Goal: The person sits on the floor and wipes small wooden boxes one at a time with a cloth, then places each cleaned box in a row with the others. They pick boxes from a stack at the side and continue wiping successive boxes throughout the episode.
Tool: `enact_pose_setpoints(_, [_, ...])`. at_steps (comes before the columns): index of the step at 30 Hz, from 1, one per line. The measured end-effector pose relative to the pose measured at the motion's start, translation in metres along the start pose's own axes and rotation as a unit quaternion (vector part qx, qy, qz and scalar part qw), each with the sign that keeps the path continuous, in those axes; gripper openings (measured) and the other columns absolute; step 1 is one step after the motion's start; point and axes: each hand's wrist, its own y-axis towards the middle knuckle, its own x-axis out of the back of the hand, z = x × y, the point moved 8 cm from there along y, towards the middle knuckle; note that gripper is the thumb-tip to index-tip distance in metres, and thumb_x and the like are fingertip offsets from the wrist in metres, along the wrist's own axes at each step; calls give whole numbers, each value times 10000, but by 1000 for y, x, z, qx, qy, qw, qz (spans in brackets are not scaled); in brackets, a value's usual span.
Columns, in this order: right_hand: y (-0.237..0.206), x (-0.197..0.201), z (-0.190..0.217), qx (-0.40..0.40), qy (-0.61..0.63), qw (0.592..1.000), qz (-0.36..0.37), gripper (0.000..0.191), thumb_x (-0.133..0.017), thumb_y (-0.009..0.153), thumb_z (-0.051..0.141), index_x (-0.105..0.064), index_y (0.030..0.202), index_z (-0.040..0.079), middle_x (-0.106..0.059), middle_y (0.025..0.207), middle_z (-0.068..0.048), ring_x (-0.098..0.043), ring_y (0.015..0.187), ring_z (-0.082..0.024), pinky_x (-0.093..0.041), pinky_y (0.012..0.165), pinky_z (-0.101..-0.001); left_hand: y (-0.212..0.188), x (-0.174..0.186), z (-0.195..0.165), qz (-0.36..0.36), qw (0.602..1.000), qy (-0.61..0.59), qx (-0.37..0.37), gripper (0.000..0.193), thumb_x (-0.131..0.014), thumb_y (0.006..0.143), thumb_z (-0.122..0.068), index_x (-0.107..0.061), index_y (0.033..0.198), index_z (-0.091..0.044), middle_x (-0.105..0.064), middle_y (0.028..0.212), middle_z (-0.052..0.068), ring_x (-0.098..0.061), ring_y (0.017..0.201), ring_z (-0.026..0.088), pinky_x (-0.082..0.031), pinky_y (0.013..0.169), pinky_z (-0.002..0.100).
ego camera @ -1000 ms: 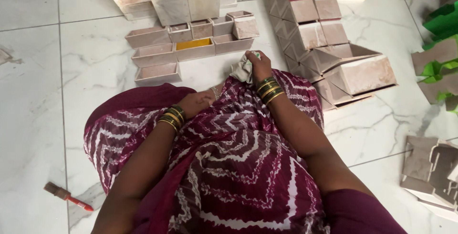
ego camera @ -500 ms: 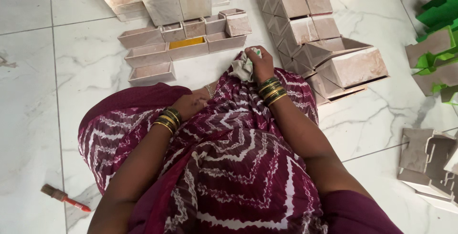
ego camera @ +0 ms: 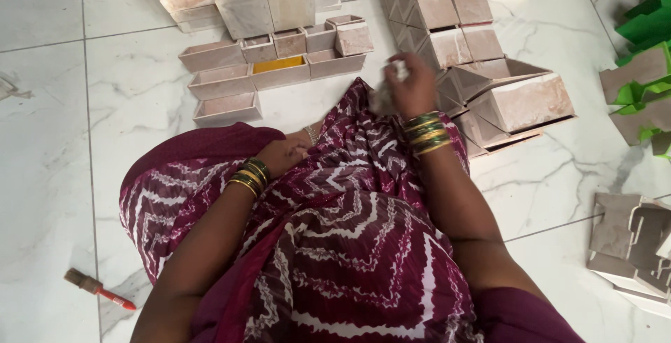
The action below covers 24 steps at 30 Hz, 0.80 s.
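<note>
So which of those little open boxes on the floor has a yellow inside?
The long shallow box in the middle row, just ahead of the left hand. Its inside is bright yellow; the open boxes around it show only pale beige inside.

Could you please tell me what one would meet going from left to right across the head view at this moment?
Paintbrush → left hand → right hand holding a crumpled white cloth → tilted open box → green pieces.

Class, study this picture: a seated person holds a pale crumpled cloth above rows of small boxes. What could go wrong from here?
1. The right hand with the cloth hovers close to the box stacks; a careless sweep might topple them.
2. The draped fabric nearly reaches the open trays and could drag them.
</note>
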Motion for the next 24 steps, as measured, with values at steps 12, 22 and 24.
enact_pose_setpoints(12, [54, 83, -101, 9, -574, 815, 81, 296, -715, 783, 258, -710, 1059, 152, -710, 1023, -159, -691, 956, -412, -356, 1017, -632, 15, -2, 1, 1, 998, -11, -62, 377, -609, 952, -333, -650, 1276, -145, -750, 1157, 160, -724, 1063, 285, -544, 960, 390])
enact_pose_setpoints(22, [27, 90, 19, 208, -469, 856, -61, 104, -727, 920, 146, -657, 994, 128, -673, 923, -84, -653, 845, -293, -462, 862, -518, -16, 28, -33, -182, 977, 104, -49, 462, -573, 966, -219, -597, 1424, -161, -616, 1349, 170, -687, 1075, 303, -562, 991, 438])
enact_pose_setpoints(24, [9, 69, 57, 251, -399, 881, -43, 231, -777, 874, 229, -663, 1041, 117, -669, 889, -98, -640, 798, -304, -463, 750, -502, -14, 37, -49, -236, 965, 48, -108, 487, -625, 969, -305, -600, 1430, -150, -593, 1319, 152, -668, 1145, 287, -570, 1016, 440])
